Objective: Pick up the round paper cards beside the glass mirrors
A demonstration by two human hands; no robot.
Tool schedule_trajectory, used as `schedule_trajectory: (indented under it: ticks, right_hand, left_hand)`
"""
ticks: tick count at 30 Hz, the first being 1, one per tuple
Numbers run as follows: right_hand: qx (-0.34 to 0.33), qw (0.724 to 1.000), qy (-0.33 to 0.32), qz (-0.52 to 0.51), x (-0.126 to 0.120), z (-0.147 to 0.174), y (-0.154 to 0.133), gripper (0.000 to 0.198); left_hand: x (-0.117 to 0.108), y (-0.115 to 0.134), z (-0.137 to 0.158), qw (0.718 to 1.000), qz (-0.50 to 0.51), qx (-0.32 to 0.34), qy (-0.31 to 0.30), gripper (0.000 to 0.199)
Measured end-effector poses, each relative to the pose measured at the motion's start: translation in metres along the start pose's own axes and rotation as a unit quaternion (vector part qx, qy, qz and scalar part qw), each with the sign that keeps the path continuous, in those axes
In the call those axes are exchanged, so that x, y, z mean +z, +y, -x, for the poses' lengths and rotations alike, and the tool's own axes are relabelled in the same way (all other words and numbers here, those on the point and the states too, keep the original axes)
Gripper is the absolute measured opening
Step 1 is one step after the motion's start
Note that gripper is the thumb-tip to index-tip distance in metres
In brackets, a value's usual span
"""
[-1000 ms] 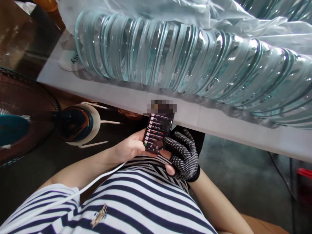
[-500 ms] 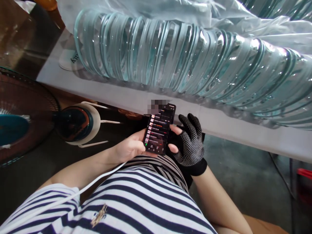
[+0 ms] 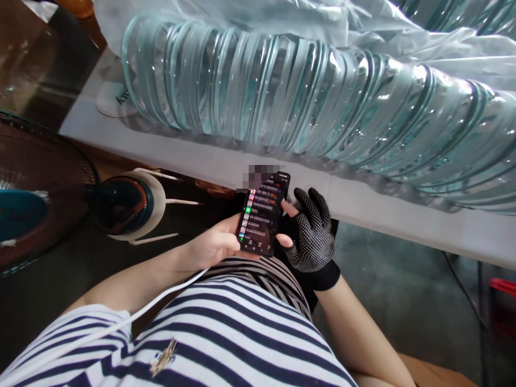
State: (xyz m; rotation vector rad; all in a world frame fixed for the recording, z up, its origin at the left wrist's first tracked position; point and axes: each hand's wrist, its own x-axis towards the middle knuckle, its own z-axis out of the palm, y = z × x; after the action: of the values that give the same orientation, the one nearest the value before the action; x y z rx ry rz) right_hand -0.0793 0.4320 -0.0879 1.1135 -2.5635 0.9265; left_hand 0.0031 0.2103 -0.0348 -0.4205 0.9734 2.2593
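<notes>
A phone — thin, stiff, light, with a slick glass face; fragile if dropped, so best taken by the long edges, not the screen. Cradled in the left hand, fingers wrapped under the back and thumb curled over the near left edge: a narrow grip closed on the lower half of the casing, screen tilted up. Just right of that grip, the right hand in a dotted black glove, bare fingertips touching the right edge of the phone — half closed, steadying rather than clamping; whether it bears any weight, cannot tell. Held low over the lap, above a striped shirt. Beyond the grip, the white tabletop edge, and farther back a long row of glass discs under plastic sheeting. Well to the left of the grip, a floor fan.
</notes>
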Motion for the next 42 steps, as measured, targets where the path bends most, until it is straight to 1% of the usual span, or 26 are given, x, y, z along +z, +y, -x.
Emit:
schedule_trajectory:
  ticks: [2,3,6,7,9,17,24,26,29,30,31,36,39,42]
  right_hand:
    - [0.017,1.0,-0.001,0.001,0.0,0.0,-0.001,0.075]
    - [0.01,1.0,0.0,-0.007,-0.001,0.0,-0.002,0.074]
    - [-0.043,0.998,0.01,-0.042,-0.005,0.0,-0.005,0.052]
    - [-0.058,0.997,0.012,-0.05,-0.006,0.0,-0.005,0.047]
    - [-0.07,0.996,0.015,-0.054,-0.007,0.001,-0.005,0.044]
    - [-0.058,0.997,0.01,-0.044,-0.004,0.0,-0.003,0.044]
    - [-0.052,0.998,0.005,-0.042,-0.004,0.0,-0.003,0.045]
    - [-0.039,0.999,0.006,-0.026,-0.002,0.0,-0.003,0.048]
    - [0.005,1.0,0.0,0.006,0.0,0.0,-0.003,0.065]
    - [0.013,1.0,-0.005,0.009,0.0,0.0,-0.002,0.07]
    - [0.011,1.0,-0.008,0.005,0.0,0.001,-0.003,0.071]
    - [-0.054,0.998,0.003,-0.039,-0.004,0.002,-0.003,0.047]
    - [-0.049,0.998,0.006,-0.041,-0.004,0.001,-0.002,0.045]
    - [-0.05,0.998,0.008,-0.037,-0.004,0.0,-0.002,0.045]
  left_hand:
    - [-0.003,-0.003,0.0,1.0,0.009,0.001,0.007,0.087]
    - [-0.004,-0.004,0.001,1.0,0.012,0.002,0.006,0.087]
    - [-0.004,-0.006,0.001,1.0,0.023,0.01,-0.01,0.082]
    - [-0.003,-0.006,0.0,1.0,0.024,0.014,-0.013,0.08]
    - [-0.001,-0.004,0.001,1.0,0.023,0.016,-0.012,0.076]
    - [0.007,0.004,0.001,1.0,0.008,-0.016,0.008,0.081]
    - [0.008,0.0,0.001,0.999,0.042,0.016,-0.019,0.078]
    - [0.005,-0.001,0.001,0.999,0.034,0.016,-0.01,0.081]
    - [0.001,-0.001,0.001,1.0,0.011,0.0,0.019,0.086]
    - [0.0,-0.001,0.001,1.0,0.008,-0.005,0.023,0.087]
    - [-0.001,-0.001,0.001,1.0,0.007,-0.007,0.022,0.087]
    - [0.005,0.001,0.0,1.0,0.026,0.005,-0.003,0.081]
    - [0.007,0.002,0.001,0.999,0.026,-0.005,-0.017,0.079]
    - [0.005,0.002,0.001,1.0,0.019,-0.004,-0.009,0.081]
